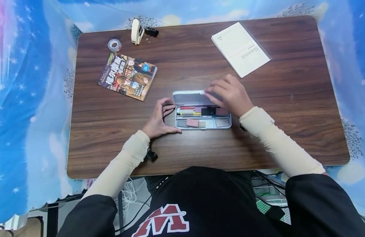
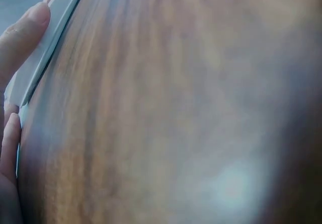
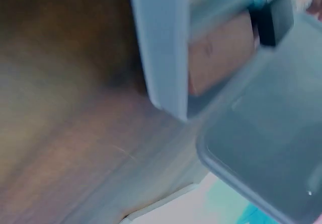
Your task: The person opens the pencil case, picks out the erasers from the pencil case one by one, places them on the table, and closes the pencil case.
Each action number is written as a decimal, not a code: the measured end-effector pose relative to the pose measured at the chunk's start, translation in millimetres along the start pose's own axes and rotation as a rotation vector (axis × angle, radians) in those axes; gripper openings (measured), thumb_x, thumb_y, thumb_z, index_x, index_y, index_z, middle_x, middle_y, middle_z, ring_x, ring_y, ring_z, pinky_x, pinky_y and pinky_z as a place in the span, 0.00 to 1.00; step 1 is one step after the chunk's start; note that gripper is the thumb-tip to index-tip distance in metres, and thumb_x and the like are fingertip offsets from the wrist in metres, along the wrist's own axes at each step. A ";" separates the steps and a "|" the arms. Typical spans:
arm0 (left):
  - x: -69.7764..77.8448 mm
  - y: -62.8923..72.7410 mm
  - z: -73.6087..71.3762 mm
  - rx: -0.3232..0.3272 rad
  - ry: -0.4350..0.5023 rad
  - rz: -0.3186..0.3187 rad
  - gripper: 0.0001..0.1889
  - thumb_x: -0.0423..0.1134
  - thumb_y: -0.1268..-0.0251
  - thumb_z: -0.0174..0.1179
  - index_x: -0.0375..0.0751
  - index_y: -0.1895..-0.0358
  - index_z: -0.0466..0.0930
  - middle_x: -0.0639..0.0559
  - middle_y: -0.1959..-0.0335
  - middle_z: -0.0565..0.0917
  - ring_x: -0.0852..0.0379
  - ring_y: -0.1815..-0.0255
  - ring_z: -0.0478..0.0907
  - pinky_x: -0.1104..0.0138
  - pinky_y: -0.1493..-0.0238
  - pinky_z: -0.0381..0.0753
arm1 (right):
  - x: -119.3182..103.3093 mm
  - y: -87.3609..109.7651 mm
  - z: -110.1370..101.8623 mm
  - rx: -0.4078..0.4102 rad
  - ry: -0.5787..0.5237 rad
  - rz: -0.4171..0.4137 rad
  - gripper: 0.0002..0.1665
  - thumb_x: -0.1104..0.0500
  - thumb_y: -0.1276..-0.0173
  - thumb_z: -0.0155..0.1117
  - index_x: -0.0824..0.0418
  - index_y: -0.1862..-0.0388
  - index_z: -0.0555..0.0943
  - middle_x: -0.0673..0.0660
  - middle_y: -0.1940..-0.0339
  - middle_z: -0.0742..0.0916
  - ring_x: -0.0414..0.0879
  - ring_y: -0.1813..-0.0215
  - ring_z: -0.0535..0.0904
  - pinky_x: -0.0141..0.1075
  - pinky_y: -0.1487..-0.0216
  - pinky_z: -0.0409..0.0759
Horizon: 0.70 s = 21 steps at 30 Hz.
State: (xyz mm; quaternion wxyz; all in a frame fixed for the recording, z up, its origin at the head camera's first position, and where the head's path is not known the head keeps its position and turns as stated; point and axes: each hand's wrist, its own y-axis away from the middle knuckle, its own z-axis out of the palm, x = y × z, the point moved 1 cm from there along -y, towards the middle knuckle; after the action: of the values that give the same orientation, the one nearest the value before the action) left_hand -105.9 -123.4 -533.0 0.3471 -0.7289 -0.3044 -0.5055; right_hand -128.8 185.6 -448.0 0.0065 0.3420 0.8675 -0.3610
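Observation:
A pale pencil case [image 1: 212,127] lies open on the table, its lid [image 1: 188,98] tipped back on the far side. My left hand [image 1: 158,120] holds the case's left end, thumb along the front edge and fingers at the back corner; the left thumb [image 2: 25,38] also shows against the rim in the left wrist view. My right hand [image 1: 229,93] is over the lid's right part, fingers loosely bent and blurred. Inside are several pens [image 1: 188,112], a pink eraser [image 1: 192,122], a black piece [image 1: 208,111], a reddish-brown block [image 3: 221,53] and a grey block [image 1: 221,123].
A comic-style book [image 1: 127,75] lies at the left, with a tape roll [image 1: 114,45] behind it. A white stapler [image 1: 137,31] and a black binder clip [image 1: 151,32] stand at the back edge. A notebook [image 1: 241,49] lies at the back right.

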 end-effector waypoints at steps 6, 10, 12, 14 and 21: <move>0.7 2.9 0.9 0.003 -0.090 -0.011 0.59 0.18 0.71 0.87 0.18 0.29 0.59 0.24 0.31 0.65 0.29 0.30 0.69 0.50 0.23 0.70 | 31.1 -7.5 14.5 -0.134 0.008 0.216 0.11 0.59 0.25 0.72 0.67 0.52 0.91 0.62 0.61 0.82 0.61 0.58 0.72 0.53 0.56 0.71; 1.6 2.7 -0.6 -0.021 -0.140 -0.057 0.58 0.26 0.66 0.89 0.27 0.25 0.64 0.33 0.29 0.69 0.38 0.28 0.71 0.59 0.23 0.70 | 48.9 -1.4 24.4 -0.216 -0.067 0.338 0.13 0.61 0.23 0.68 0.65 0.46 0.90 0.63 0.59 0.84 0.61 0.55 0.72 0.53 0.51 0.72; 2.1 2.8 -1.4 -0.028 -0.145 -0.062 0.57 0.29 0.63 0.89 0.30 0.24 0.65 0.35 0.29 0.70 0.41 0.28 0.71 0.62 0.23 0.70 | 56.0 2.7 27.8 -0.240 -0.115 0.393 0.14 0.62 0.23 0.67 0.64 0.43 0.90 0.63 0.56 0.86 0.60 0.53 0.74 0.53 0.48 0.72; 2.4 2.7 -2.0 -0.030 -0.143 -0.058 0.57 0.32 0.62 0.89 0.31 0.24 0.65 0.36 0.29 0.71 0.42 0.28 0.71 0.62 0.23 0.70 | 61.6 7.2 29.9 -0.253 -0.164 0.432 0.14 0.62 0.23 0.66 0.64 0.42 0.89 0.63 0.53 0.89 0.60 0.50 0.76 0.52 0.45 0.73; 1.5 3.2 -4.5 -0.035 -0.145 -0.055 0.55 0.33 0.59 0.89 0.32 0.23 0.66 0.37 0.30 0.73 0.42 0.28 0.72 0.62 0.23 0.70 | 69.2 23.8 35.0 -0.311 -0.281 0.553 0.16 0.63 0.21 0.63 0.61 0.39 0.87 0.61 0.43 0.90 0.59 0.41 0.82 0.51 0.29 0.71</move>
State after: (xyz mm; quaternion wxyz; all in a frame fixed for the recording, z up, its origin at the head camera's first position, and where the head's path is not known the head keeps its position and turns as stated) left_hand -105.3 -128.7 -531.1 0.2973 -0.7609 -0.3400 -0.4658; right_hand -175.9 216.3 -506.6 0.2753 0.5062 0.7773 -0.2526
